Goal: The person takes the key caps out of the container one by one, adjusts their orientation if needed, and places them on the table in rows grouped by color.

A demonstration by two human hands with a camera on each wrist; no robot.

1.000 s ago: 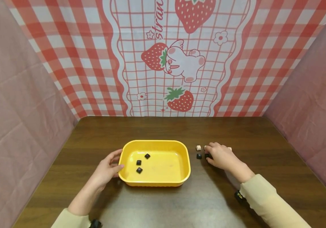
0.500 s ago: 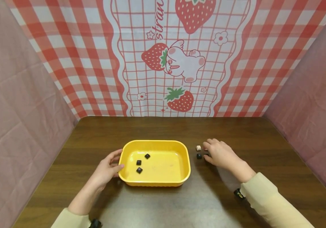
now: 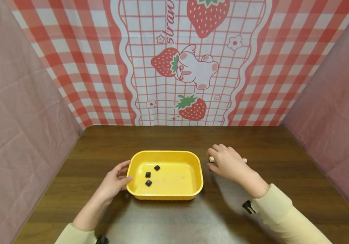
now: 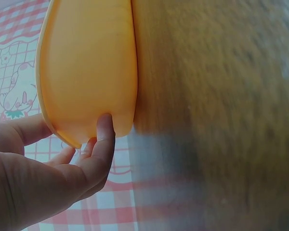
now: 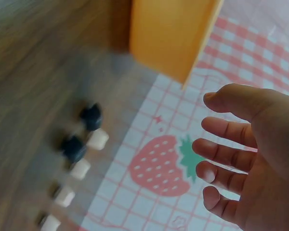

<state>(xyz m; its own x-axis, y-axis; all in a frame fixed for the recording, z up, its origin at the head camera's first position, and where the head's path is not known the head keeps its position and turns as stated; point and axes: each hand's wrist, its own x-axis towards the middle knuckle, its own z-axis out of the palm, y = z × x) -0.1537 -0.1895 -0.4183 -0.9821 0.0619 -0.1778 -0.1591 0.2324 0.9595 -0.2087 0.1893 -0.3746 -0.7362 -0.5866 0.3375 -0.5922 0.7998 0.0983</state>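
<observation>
My left hand (image 3: 111, 183) grips the left end of a yellow plastic tub (image 3: 168, 197), thumb at the rim and the other fingers against the outer wall. Inside the tub lie small black keycap-like pieces (image 3: 148, 174), toward its left. My right hand (image 3: 229, 162) hovers over a group of similar pieces right of the tub. In the right wrist view its fingers are spread and loosely bent, holding nothing. That view shows two black pieces (image 5: 91, 117) beside a row of several white ones (image 5: 98, 139). From the head, the hand covers most of them; one white piece (image 3: 211, 159) shows between thumb and fingers.
A dark wooden table (image 3: 174, 137) carries everything. Behind it hangs a red-and-white checked cloth (image 3: 101, 67) with strawberries. Pink cloth walls (image 3: 27, 112) close off both sides. Another white piece (image 3: 245, 160) peeks out right of my right hand.
My right hand has shifted left along the pieces, toward the tub, and now covers the nearest black piece. The left hand, the tub and the pieces inside it stay put.
</observation>
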